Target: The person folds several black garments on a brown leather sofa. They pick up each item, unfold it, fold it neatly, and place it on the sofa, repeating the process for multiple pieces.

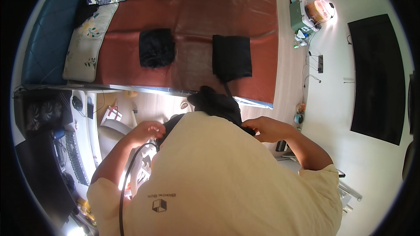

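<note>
A black cloth piece [216,103], probably a garment, hangs bunched in front of my waist, between my body and the bed. My right hand [267,128] pinches its edge at my right side, fingers bent inward. On the other side, my left hand [148,132] has curled fingers at the dark edge of the cloth by my left hip. My pale yellow shirt [226,177] hides the cloth's lower part. Two folded black cloth bundles lie apart on the bed: a rounder one [157,48] at left and a squarer one [232,55] at right.
The bed [197,6] has a reddish-brown cover and pillows [87,44] at its left. A desk with a keyboard [75,157] stands left, near a chair [115,129]. A green box [299,14] and cables lie along the right wall, beneath a large dark screen [377,78].
</note>
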Demonstrator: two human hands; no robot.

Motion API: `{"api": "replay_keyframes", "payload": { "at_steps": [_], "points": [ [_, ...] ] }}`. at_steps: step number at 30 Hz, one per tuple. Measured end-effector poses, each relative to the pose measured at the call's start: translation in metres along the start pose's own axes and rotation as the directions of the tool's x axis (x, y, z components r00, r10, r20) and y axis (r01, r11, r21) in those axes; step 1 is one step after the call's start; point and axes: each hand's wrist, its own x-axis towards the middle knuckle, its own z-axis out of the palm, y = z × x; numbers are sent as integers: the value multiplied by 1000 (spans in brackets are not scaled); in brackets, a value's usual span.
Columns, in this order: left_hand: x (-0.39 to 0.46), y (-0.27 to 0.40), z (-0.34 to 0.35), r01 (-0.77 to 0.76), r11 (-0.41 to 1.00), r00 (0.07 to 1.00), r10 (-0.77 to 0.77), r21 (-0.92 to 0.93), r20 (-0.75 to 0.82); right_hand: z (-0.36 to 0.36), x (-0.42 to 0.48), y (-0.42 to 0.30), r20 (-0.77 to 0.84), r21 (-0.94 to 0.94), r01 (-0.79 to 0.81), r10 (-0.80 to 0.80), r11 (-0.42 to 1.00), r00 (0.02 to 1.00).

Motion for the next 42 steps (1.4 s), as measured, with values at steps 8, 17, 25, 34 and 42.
{"api": "replay_keyframes", "payload": {
  "at_steps": [8,17,25,34,42],
  "points": [
    [72,93,21,-338,511,815,580,790,-27,-12,16,-27,-234,-324,79,-160,943,959],
    [126,148,57,-464,10,719,589,886,370,-48,1,-78,-342,-563,100,-341,821,875],
    [139,131,27,-514,381,777,586,769,230,-84,-19,-81,-495,-555,31,-360,831,791],
    [135,127,-2,-551,765,812,584,333,2,-116,3,-73,-592,-261,67,-214,963,777],
    [139,130,53,-390,571,669,715,722,-205,-102,-20,-114,-570,-247,326,-409,913,712]
  ]
}}
